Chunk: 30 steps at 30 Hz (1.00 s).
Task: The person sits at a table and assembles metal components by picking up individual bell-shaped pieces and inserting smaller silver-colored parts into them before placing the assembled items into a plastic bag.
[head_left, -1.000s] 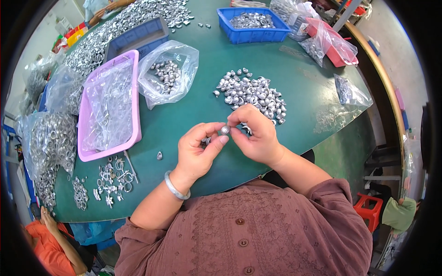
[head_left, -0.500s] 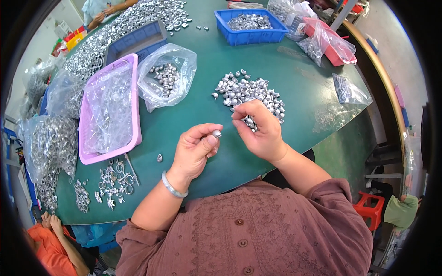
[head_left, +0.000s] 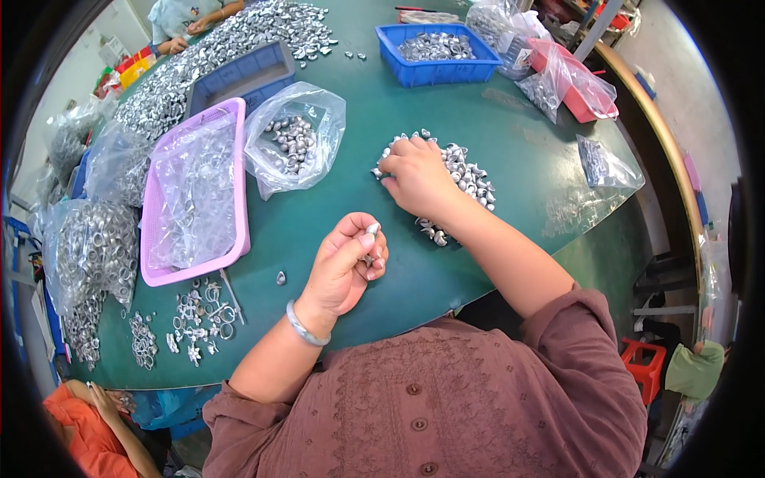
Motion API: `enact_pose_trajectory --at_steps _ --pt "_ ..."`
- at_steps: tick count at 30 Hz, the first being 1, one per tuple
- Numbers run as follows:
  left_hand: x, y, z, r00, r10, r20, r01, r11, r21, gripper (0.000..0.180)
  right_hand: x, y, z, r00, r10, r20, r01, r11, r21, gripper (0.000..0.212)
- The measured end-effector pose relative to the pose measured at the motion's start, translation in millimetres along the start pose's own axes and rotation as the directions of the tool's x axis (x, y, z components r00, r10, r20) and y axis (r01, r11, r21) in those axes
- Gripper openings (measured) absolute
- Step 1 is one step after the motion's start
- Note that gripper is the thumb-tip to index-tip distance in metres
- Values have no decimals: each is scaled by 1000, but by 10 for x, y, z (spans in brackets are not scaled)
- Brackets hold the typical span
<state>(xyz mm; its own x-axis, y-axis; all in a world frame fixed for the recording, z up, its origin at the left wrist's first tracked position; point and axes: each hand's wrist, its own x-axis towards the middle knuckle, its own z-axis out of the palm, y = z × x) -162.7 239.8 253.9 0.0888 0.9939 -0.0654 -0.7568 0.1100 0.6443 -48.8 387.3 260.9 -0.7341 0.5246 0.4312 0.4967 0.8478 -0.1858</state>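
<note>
My left hand [head_left: 347, 264] is raised over the near part of the table, thumb and forefinger pinching a small rounded silver metal piece [head_left: 372, 229]. Its other fingers curl toward the palm, with a bit of silver showing between them. Farther off, my right hand [head_left: 418, 180] reaches down onto the pile of small silver metal pieces [head_left: 470, 177], fingers bent and closed; whatever lies at their tips is hidden. One loose silver piece [head_left: 280, 278] rests on the table left of my left hand.
Left of the pile lie an open clear bag [head_left: 328, 151] of silver pieces and a pink basket [head_left: 242, 199]. Blue trays [head_left: 434, 73] stand farther back. Bagged rings [head_left: 92, 247] and loose rings [head_left: 203, 315] lie at left, a red tray [head_left: 586, 103] at far right. Other people sit around the table.
My right hand has moved away from my left hand, forward and slightly left onto the pile. My left hand stays nearly in place, with the piece turned in its fingers.
</note>
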Motion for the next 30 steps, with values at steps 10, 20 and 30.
enact_pose_trajectory --at_steps 10,20,30 --pt "29 -12 -86 983 -110 -149 94 989 -115 19 223 39 108 977 -82 199 119 976 -185 16" --pt "18 12 7 929 106 -356 -69 991 114 14 -163 -264 -281 992 40 120 -115 681 723 20" --pt "-5 13 14 958 88 -272 -35 981 193 14 -386 -306 -368 1000 -13 8 4 734 680 13"
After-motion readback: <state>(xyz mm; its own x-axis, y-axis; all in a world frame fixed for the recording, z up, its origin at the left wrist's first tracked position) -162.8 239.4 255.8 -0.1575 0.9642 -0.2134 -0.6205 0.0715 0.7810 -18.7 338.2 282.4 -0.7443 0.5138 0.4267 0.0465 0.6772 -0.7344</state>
